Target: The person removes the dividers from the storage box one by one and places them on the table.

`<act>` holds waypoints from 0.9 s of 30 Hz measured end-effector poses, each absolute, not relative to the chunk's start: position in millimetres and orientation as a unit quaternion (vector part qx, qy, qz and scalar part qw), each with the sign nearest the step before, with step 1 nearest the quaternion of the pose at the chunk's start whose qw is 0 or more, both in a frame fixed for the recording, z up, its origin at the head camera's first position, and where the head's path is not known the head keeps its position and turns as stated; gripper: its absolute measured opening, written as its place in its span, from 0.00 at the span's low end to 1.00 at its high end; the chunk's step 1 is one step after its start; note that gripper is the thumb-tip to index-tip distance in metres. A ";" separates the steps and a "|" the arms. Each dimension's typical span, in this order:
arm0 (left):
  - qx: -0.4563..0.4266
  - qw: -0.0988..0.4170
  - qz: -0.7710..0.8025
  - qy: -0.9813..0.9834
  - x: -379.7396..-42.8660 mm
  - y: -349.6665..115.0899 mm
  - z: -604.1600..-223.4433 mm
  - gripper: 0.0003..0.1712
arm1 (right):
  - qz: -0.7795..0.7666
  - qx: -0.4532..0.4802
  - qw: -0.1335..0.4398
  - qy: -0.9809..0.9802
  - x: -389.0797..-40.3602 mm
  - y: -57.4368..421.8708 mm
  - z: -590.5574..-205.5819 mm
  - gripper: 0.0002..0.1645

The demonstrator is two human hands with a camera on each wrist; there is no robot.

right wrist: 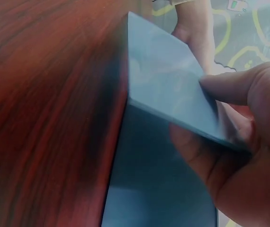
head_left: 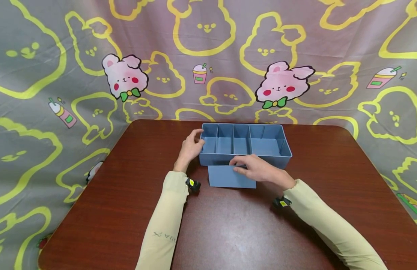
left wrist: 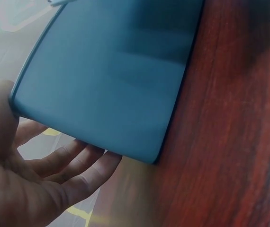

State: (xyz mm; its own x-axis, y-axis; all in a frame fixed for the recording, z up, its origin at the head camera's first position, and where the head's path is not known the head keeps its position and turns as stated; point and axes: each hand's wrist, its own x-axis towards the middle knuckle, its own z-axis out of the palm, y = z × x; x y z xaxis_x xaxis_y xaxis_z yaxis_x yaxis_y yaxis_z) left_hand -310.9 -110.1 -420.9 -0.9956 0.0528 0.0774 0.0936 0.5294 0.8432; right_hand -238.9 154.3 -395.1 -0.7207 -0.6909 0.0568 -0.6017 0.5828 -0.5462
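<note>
A blue divided storage box [head_left: 245, 160] stands on the table, its long front wall facing me. My left hand [head_left: 190, 145] holds the box's left end. In the left wrist view the thumb lies at the rim, and the fingers of the left hand [left wrist: 35, 184] touch the end wall. In front of the box, my right hand [head_left: 257, 168] pinches a flat rectangular blue panel [head_left: 225, 177] by its upper edge. The right wrist view shows the right hand [right wrist: 263, 142] with its thumb on one face of the panel [right wrist: 166, 71] and its fingers behind, beside the box's wall [right wrist: 154, 175].
Upright partitions [head_left: 234, 140] split the box into several compartments, the rightmost one widest. The brown wooden table [head_left: 127, 210] extends around the box. A patterned cloth [head_left: 228, 45] hangs behind the table's far edge. Small dark cameras [head_left: 193, 185] are strapped to both wrists.
</note>
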 end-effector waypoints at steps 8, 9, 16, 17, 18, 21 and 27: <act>-0.042 0.019 -0.486 -0.873 -311.2 -111.2 -420.6 0.27 | -0.242 -0.384 0.087 0.887 -240.8 152.7 -400.7 0.14; -0.042 0.017 -0.486 -0.873 -311.3 -111.4 -420.6 0.28 | -0.241 -0.385 0.089 0.886 -240.9 152.6 -401.3 0.14; -0.043 0.010 -0.491 -0.870 -311.3 -111.6 -420.4 0.28 | -0.216 -0.383 0.096 0.893 -238.2 150.0 -404.4 0.15; -0.043 0.009 -0.491 -0.870 -311.1 -111.4 -420.2 0.28 | -0.212 -0.382 0.099 0.894 -237.2 149.2 -404.4 0.15; -0.043 0.009 -0.492 -0.870 -311.1 -111.4 -420.0 0.28 | -0.208 -0.381 0.103 0.895 -236.1 148.4 -404.3 0.16; -0.043 0.010 -0.491 -0.870 -311.0 -111.2 -419.8 0.27 | -0.195 -0.372 0.117 0.900 -232.8 145.8 -403.9 0.18; -0.041 0.016 -0.487 -0.872 -311.4 -111.5 -420.2 0.27 | -0.182 -0.357 0.139 0.906 -227.6 140.9 -403.5 0.22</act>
